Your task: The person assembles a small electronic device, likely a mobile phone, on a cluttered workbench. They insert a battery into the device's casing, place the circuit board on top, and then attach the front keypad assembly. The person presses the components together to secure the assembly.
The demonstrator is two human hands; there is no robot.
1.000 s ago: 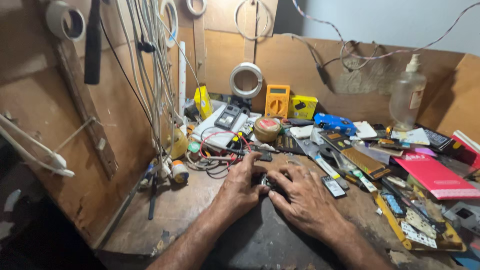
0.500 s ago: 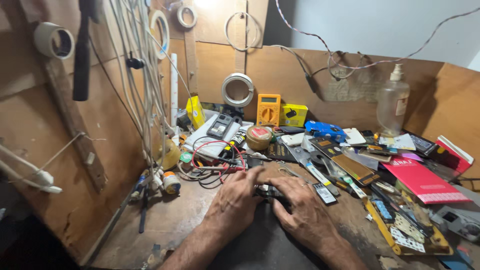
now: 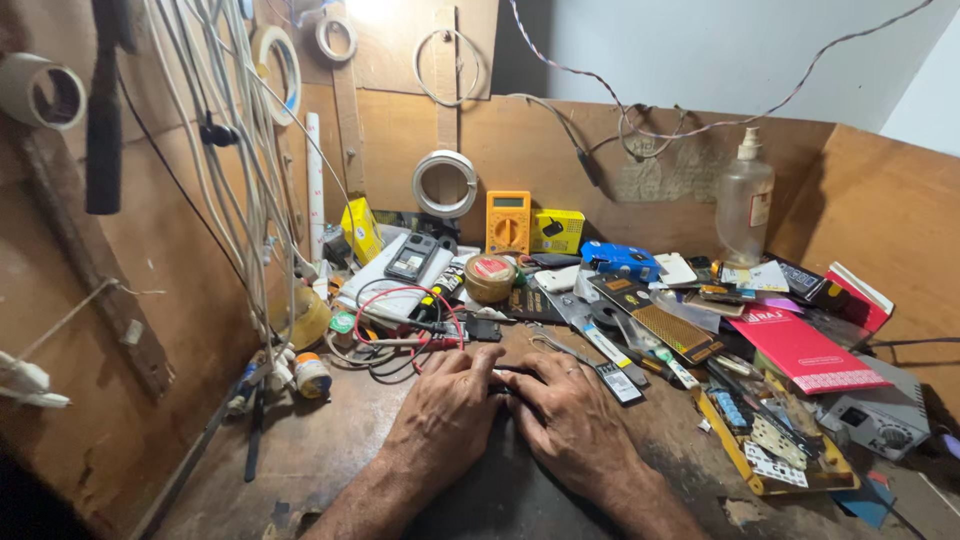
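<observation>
Left hand [image 3: 447,410] and right hand [image 3: 567,418] lie curled, knuckles up, fingertips pinching a small dark device [image 3: 503,384] on the workbench [image 3: 330,440] between them; mostly hidden, it appears light, rigid and fragile, best gripped by its edges.

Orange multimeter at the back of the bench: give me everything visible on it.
The orange multimeter stands upright, seemingly against the wooden back panel, beside a yellow box on its right. Plastic-looking case, grey display window on top, round dial below. No leads visibly plugged in. Neither hand touches it; a round tin sits in front.
</observation>
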